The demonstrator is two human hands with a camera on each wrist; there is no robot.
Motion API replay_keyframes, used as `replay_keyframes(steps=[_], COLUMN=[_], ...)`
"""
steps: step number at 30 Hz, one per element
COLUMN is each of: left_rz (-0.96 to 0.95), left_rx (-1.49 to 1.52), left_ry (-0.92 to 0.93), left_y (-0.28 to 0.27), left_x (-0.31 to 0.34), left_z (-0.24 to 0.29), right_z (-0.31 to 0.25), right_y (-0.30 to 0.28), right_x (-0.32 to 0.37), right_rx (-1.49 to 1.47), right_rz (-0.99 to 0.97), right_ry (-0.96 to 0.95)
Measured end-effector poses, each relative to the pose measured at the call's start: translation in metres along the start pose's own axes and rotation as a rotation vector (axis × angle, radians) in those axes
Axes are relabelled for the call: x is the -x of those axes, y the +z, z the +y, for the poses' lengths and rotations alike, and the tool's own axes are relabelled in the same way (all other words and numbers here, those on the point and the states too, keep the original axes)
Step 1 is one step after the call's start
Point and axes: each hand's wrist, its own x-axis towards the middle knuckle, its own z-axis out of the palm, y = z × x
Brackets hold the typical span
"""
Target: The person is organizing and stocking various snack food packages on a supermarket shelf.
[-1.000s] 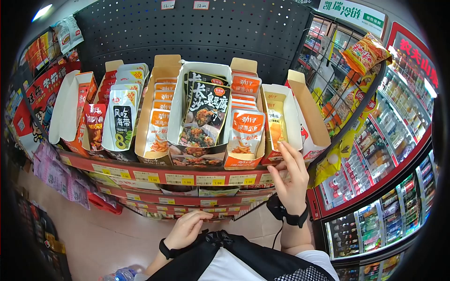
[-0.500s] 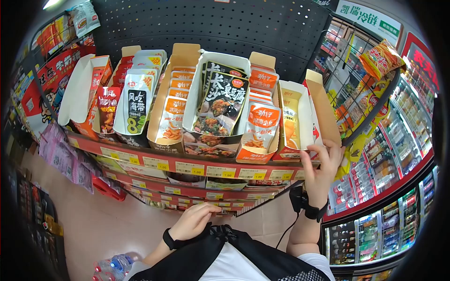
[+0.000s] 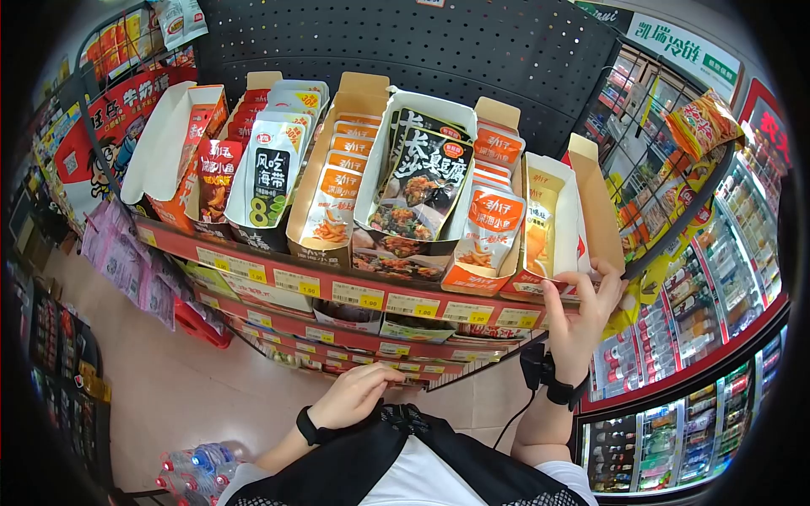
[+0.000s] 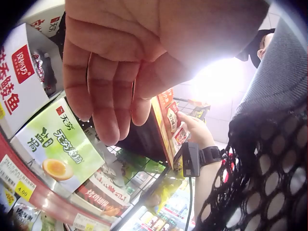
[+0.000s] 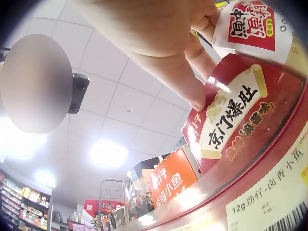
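Observation:
My right hand (image 3: 582,325) is at the right end of the top shelf, fingers bent over the front rims of two snack boxes. Its thumb (image 5: 192,96) touches the front corner of the red snack box (image 5: 240,106), which holds yellow packets (image 3: 540,219). The other fingers reach behind the white-and-red front of the end snack box (image 5: 257,29); their tips are hidden. In the head view, the end box's tan inside (image 3: 601,202) faces up. My left hand (image 3: 354,396) hangs before my body, fingers loosely bent, holding nothing. The left wrist view shows this hand (image 4: 125,62) near a green box (image 4: 62,144).
To the left stand more open boxes: orange fish packets (image 3: 489,228), black tofu packets (image 3: 422,181) and white kelp packets (image 3: 270,177). Price tags line the shelf edge (image 3: 380,295). A wire rack (image 3: 666,202) with hanging bags and drink coolers (image 3: 675,354) are on the right.
My right hand has moved right, from the yellow packets to the front of the end box, then slightly back left along the rims. The head view has shifted; my left hand stays at my body.

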Motion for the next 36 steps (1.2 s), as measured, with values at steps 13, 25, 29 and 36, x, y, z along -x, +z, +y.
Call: replay_keyframes(steps=[13, 25, 29, 36], left_rz=[0.045, 0.311, 0.371, 0.352], left_rx=[-0.065, -0.183, -0.123, -0.253], left_ry=[0.064, 0.400, 0.505, 0.441], left_y=[-0.014, -0.077, -0.082, -0.085], left_x=[-0.004, -0.046, -0.062, -0.084], left_z=[0.008, 0.053, 0.065, 0.075], right_z=[-0.038, -0.046, -0.052, -0.047], right_y=[0.025, 0.032, 0.030, 0.029], right_x=[0.016, -0.010, -0.019, -0.018], right_rx=[-0.181, -0.100, -0.133, -0.204], right_rz=[-0.043, -0.284, -0.185, -0.222], right_ry=[-0.304, -0.447, -0.439, -0.451])
